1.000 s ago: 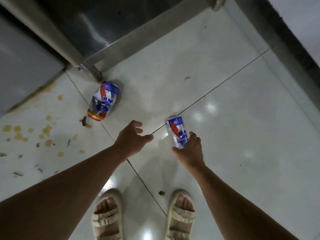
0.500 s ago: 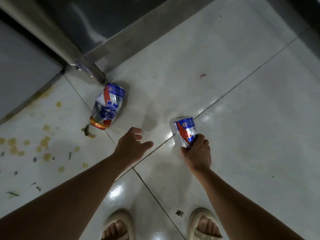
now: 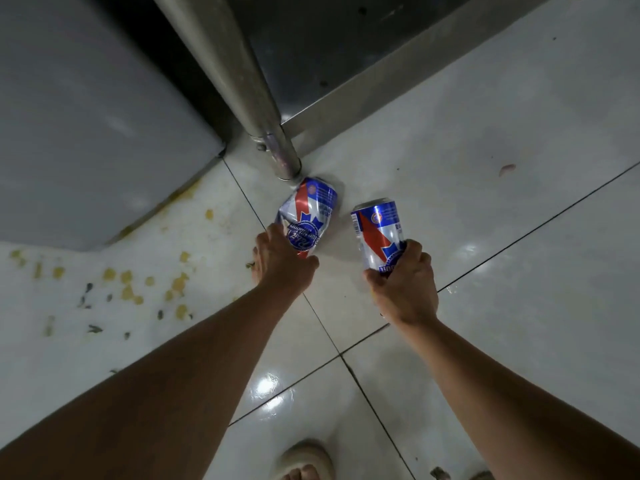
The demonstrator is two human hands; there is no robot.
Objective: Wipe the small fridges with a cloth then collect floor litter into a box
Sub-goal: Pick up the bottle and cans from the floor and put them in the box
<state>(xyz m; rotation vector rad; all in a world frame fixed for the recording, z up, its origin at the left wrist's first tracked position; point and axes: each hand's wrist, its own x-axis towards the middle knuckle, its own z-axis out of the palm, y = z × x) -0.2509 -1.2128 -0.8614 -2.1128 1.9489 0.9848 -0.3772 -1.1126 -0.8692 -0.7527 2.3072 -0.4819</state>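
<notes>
Foot: a pale open sandal (image 3: pixel 304 459) at the bottom edge of the frame, toes showing; a second one barely shows at the lower right corner.
Floor: glossy white tiles (image 3: pixel 519 306) with dark grout lines crossing mid-frame; yellowish stains and dark specks (image 3: pixel 138 289) scattered at left centre.
Right hand: right hand (image 3: pixel 403 282), right of centre, fingers and thumb curled round the lower end of an undented silver, blue and red drink can (image 3: pixel 377 230). Grip is a firm wrap, can upright and seemingly lifted clear of the tiles.
Left hand: left hand (image 3: pixel 280 261), centre frame, fingers wrapped round the near end of a crumpled silver, blue and red drink can (image 3: pixel 308 216) that lies on the floor. Whether the grip has fully clamped or only cups the can, I cannot tell.
Change: a second ago the left hand hung loosely curled over bare tile, well short of the crumpled can; half a second ago it was nearer but apart. Now it is on the can. The right hand had its can throughout.
Meaning: judged, both pieces of can litter are about in hand; next comes lifting the dented one and carrying the pair to the box, which is not in view.
Far: a steel tubular leg (image 3: pixel 277 157) stands just behind the crumpled can, a grey cabinet face (image 3: pixel 86 133) at upper left. A small pinkish scrap (image 3: pixel 507 169) lies at upper right, likely more litter.
</notes>
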